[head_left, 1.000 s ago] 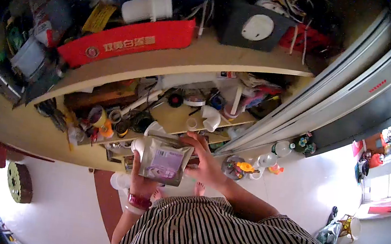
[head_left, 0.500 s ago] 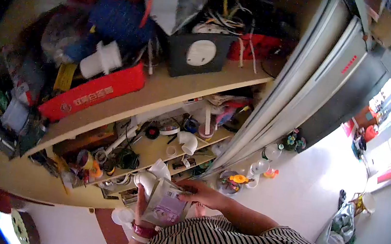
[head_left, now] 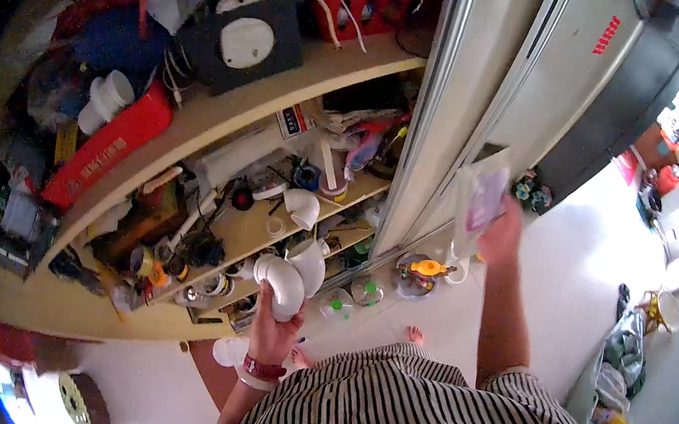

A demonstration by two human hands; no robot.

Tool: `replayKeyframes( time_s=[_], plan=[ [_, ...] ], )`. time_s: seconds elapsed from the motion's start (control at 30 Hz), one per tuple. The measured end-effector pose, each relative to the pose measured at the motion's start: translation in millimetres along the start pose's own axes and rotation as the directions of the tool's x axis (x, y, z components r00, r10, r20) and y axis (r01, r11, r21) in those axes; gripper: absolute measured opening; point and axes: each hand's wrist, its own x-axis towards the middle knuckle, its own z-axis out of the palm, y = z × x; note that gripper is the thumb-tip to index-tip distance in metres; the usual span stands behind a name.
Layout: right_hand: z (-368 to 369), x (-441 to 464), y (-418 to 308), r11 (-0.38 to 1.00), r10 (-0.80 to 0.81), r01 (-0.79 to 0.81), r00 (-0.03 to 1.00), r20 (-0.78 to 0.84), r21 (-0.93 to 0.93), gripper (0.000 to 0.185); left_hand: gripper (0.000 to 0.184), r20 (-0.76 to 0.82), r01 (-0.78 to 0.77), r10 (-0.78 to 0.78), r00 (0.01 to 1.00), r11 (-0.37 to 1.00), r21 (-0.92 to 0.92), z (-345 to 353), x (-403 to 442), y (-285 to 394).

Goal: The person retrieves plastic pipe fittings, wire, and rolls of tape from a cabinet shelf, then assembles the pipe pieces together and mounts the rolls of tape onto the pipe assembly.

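In front of the shelves, my left hand (head_left: 272, 333) is closed around a white curved plastic pipe fitting (head_left: 288, 289). A wide white opening (head_left: 309, 264) shows at its right side; whether this is a separate piece I cannot tell. Out to the right, my raised right hand (head_left: 503, 232) pinches a flat clear packet (head_left: 487, 195) with a purple print, slightly blurred, in front of the pale sliding door. Another white elbow fitting (head_left: 301, 207) lies on the middle shelf, just beyond the held fitting.
Cluttered shelves (head_left: 196, 133) hold a red box (head_left: 114, 149), a dark box with a white disc (head_left: 246, 44), cables and tools. The sliding door (head_left: 478, 85) stands at their right. Bottles (head_left: 367, 290) and a basin with an orange item (head_left: 426, 268) sit on the floor; bags (head_left: 616, 373) lie right.
My right hand has carried the packet away from my left hand, up and to the right. The pipe fitting in my left hand is now uncovered. The view has shifted.
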Motion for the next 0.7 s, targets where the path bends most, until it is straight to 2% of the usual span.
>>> replayKeyframes(
  time_s=[0.03,0.07,0.1,0.17,0.2,0.27,0.3,0.33,0.4,0.53,0.6,0.67,0.7],
  plan=[
    [-20.8,20.7,-23.2,1.000,-0.009,0.009,0.998,-0.056,0.003,0.036,0.044,-0.001,-0.040,0.040,0.999,0.999,0.009,12.2,0.0,-15.1],
    [-15.4,36.0,-45.6,0.993,-0.093,0.088,0.993,-0.069,-0.077,0.034,0.045,-0.005,-0.084,0.084,0.996,0.996,0.013,21.5,1.5,-34.4],
    [-59.3,72.8,-62.8,0.981,-0.104,0.080,0.986,-0.129,-0.179,0.034,0.047,-0.055,-0.127,0.125,0.991,0.991,-0.037,22.1,12.4,-62.5],
    [-64.4,108.8,-92.1,0.944,-0.131,0.098,0.988,-0.083,-0.316,0.035,0.050,-0.033,-0.123,0.120,0.992,0.985,-0.123,38.5,21.7,-106.8],
    [-61.6,121.8,-103.7,0.952,-0.097,0.071,0.993,-0.073,-0.299,0.035,0.050,-0.012,-0.125,0.124,0.992,0.982,-0.138,49.3,19.4,-128.1],
    [-57.1,131.9,-126.0,0.863,-0.028,0.043,0.999,0.037,-0.504,0.050,0.051,-0.019,-0.051,0.047,0.999,0.949,-0.311,66.3,17.8,-169.8],
    [-64.4,139.5,-128.8,0.858,0.009,0.035,0.996,0.083,-0.512,0.050,0.051,-0.047,-0.008,-0.009,0.999,0.937,-0.349,75.5,9.0,-185.7],
    [-66.3,149.3,-128.0,0.859,0.031,0.032,0.993,0.115,-0.511,0.050,0.051,-0.058,-0.041,0.021,0.998,0.929,-0.367,82.1,6.5,-195.1],
    [-73.6,156.7,-115.0,0.798,-0.037,0.124,0.987,0.158,-0.589,0.047,0.052,-0.087,-0.045,0.025,0.996,0.969,-0.244,87.1,-6.6,-206.2],
    [-60.7,145.5,-129.5,0.777,-0.020,0.154,0.975,0.220,-0.610,0.045,0.050,-0.169,-0.102,0.061,0.984,0.964,-0.246,80.5,-30.1,-217.9],
    [-62.4,153.2,-124.6,0.850,0.027,0.101,0.972,0.234,-0.517,0.045,0.050,-0.190,-0.105,0.060,0.980,0.965,-0.239,77.2,-24.5,-218.4],
    [-75.1,160.9,-120.9,0.852,0.064,0.066,0.971,0.229,-0.520,0.046,0.050,-0.196,-0.094,0.047,0.979,0.967,-0.237,75.0,-18.5,-224.1],
    [-80.4,164.4,-120.9,0.854,0.108,0.031,0.966,0.233,-0.520,0.048,0.047,-0.175,-0.094,0.066,0.982,0.983,-0.157,82.1,-12.1,-224.3]
  ],
)
